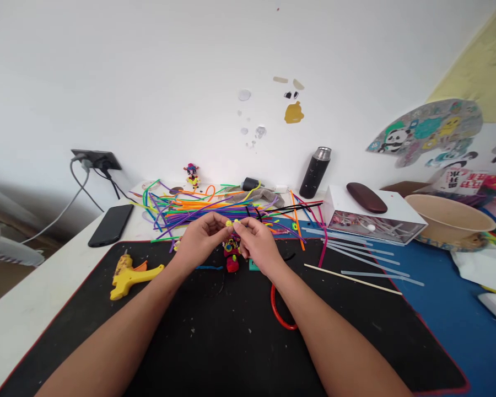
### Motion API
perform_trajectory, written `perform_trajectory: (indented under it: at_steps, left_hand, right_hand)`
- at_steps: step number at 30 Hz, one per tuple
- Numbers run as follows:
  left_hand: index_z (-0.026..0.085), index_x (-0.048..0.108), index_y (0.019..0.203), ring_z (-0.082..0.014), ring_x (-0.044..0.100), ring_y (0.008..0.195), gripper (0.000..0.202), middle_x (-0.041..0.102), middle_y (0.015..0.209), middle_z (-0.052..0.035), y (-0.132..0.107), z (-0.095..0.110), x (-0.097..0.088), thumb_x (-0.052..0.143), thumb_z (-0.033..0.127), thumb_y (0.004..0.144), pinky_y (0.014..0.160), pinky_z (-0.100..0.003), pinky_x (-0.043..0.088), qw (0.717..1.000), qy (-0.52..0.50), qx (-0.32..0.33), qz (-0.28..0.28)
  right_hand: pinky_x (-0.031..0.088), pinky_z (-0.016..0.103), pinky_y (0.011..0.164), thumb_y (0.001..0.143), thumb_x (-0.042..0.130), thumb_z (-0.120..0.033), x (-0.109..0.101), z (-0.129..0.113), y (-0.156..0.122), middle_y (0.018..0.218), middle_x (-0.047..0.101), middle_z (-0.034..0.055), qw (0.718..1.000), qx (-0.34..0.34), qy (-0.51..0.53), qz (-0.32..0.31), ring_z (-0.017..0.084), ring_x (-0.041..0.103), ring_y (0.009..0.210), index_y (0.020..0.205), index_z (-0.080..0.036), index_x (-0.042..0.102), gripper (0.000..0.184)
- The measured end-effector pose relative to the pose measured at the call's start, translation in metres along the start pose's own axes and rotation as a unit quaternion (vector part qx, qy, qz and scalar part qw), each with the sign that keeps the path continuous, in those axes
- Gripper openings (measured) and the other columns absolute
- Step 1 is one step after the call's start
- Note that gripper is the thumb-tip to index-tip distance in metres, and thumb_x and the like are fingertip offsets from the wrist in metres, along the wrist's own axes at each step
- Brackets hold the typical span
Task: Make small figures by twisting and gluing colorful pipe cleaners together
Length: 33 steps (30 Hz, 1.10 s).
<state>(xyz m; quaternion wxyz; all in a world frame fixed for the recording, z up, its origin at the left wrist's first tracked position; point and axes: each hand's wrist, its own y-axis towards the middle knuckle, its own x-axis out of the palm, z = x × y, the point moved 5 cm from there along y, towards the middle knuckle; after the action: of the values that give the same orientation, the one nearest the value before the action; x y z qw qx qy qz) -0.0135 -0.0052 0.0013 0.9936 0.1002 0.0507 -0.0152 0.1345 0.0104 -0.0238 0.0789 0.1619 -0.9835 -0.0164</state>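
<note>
Your left hand (200,240) and right hand (259,246) meet in the middle of the frame. The thumb and fingers of each look pinched on a small yellow bit (230,223). The little toy (232,249), pink and red, is just under your fingertips. Your fingers hide where it joins the yellow bit, so I can't tell if they are one piece.

This looks like a step of tiny finger work, maybe shaping or fixing the yellow bit. The next move calls for a soft, steady pinch and small turns.

The black mat (215,353) has lots of open room at the bottom middle, between your arms. Watch the red loop (278,314), right beside your right forearm. The yellow glue gun (126,278) lies at the left of the frame, near your left forearm. Just past your hands, a big pile of craft wires (190,208) leaves little room. At the right, a thin stick (351,278) lies across the mat.
</note>
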Motion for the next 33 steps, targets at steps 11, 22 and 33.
perform_trajectory:
  at_steps: [11,22,33]
  left_hand:
    - [0.018,0.068,0.087,-0.018,0.068,0.065,0.045,0.071,0.07,-0.001,0.003,0.002,-0.005,0.09,0.053,0.07,0.067,-0.032,0.058,0.999,-0.03,-0.022,0.006]
    - [0.018,0.07,0.086,-0.018,0.068,0.066,0.045,0.071,0.072,-0.0011,0.002,0.006,-0.002,0.093,0.051,0.067,0.067,-0.032,0.058,0.998,-0.049,-0.036,-0.023]
    - [0.018,0.069,0.086,-0.017,0.066,0.064,0.043,0.07,0.07,-0.0006,0.003,0.008,-0.002,0.091,0.052,0.07,0.065,-0.031,0.057,0.998,-0.041,-0.034,-0.029]
  right_hand:
    - [0.025,0.022,0.036,0.085,0.07,-0.064,0.005,-0.008,-0.004,0.048,0.049,-0.0097,0.998,0.012,0.049,-0.024,0.009,0.041,0.034,0.088,-0.023,0.059,0.043]
    - [0.025,0.021,0.035,0.085,0.071,-0.065,0.0,-0.009,-0.003,0.05,0.05,-0.0078,0.997,0.027,0.074,-0.007,0.008,0.043,0.036,0.077,-0.022,0.056,0.046]
    - [0.023,0.02,0.036,0.083,0.072,-0.061,0.002,-0.007,-0.004,0.049,0.049,-0.0096,0.996,0.037,0.074,-0.018,0.008,0.043,0.036,0.085,-0.022,0.059,0.042]
